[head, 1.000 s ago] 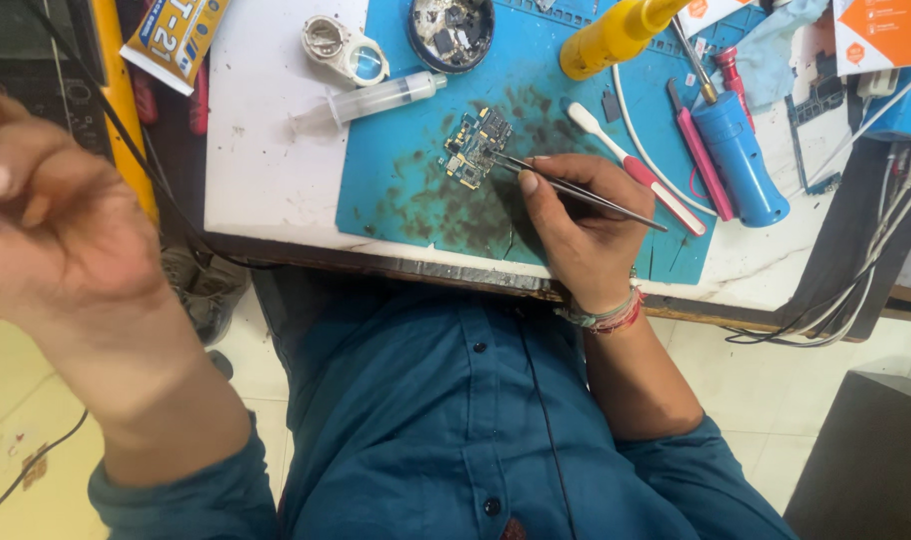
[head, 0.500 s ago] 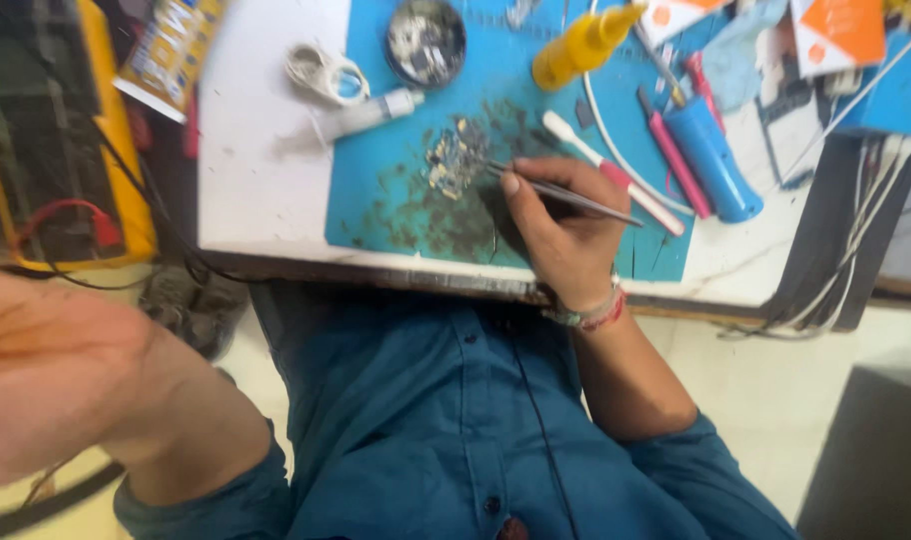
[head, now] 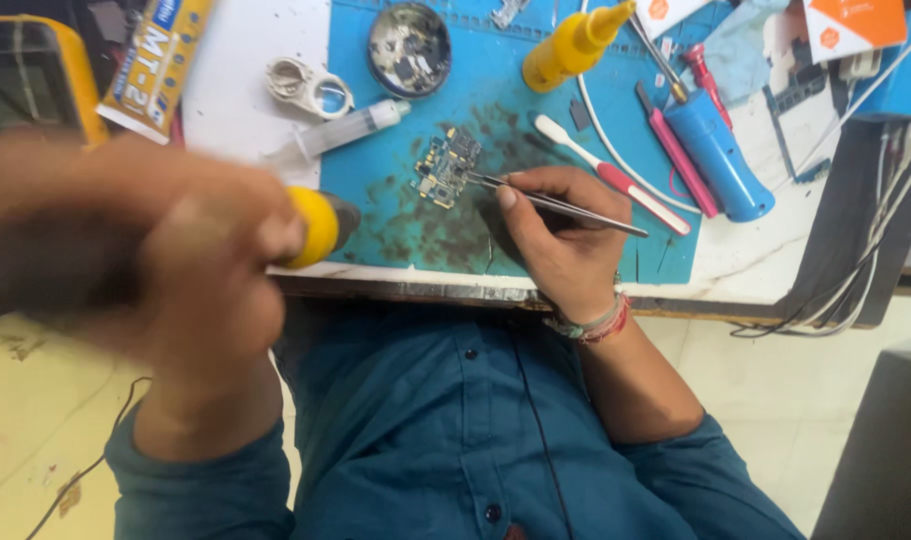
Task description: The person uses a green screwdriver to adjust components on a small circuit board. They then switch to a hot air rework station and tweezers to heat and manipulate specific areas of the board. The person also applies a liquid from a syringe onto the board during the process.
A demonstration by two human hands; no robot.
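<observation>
The left hand is a blur, closed around a yellow-handled tool whose tip is hidden. The right hand pinches tweezers against a small, green, parts-studded circuit board on the blue mat, near the bench's front edge.

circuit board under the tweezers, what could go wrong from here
The right hand pins the small circuit board with only the tips of the tweezers, so it could slip or flick away. The left hand is blurred, holding a yellow-handled tool; it might knock the syringe.
</observation>
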